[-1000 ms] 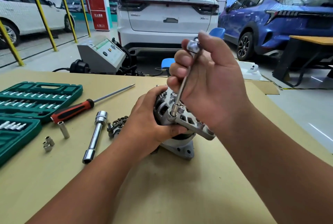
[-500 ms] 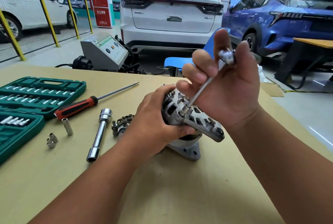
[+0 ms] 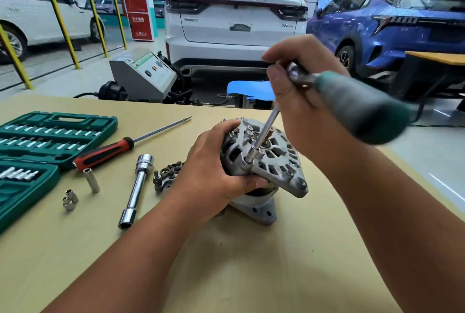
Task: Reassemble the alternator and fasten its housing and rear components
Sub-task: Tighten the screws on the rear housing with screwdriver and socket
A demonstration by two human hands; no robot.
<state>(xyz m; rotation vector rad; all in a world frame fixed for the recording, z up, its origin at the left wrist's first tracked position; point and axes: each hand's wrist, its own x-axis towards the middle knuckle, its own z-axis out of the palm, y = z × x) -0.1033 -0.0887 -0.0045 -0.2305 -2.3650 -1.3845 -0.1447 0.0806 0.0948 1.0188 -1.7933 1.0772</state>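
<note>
Right hand [image 3: 302,101] fingers, curled round the green-handled steel ratchet [image 3: 362,108], are swinging its previously hidden handle toward frame right. Left hand [image 3: 214,169] is gripping the grey cast-metal alternator [image 3: 276,164] at centre. Slanted like this, the socket [image 3: 252,156] may be slipping off and rounding the bolt.

Dull grey cast-metal alternator [image 3: 278,161]; glossy steel ratchet [image 3: 269,125], green handle; matt, smooth table [image 3: 226,267].

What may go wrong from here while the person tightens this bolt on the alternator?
The long extension bar slants up from the socket, so the socket may slip off the bolt or round it.
The alternator stands tilted on the table, steadied only by the left hand; force from the ratchet in the right hand could twist it loose.
The left thumb lies just below the socket; a slip may hit it.
</note>
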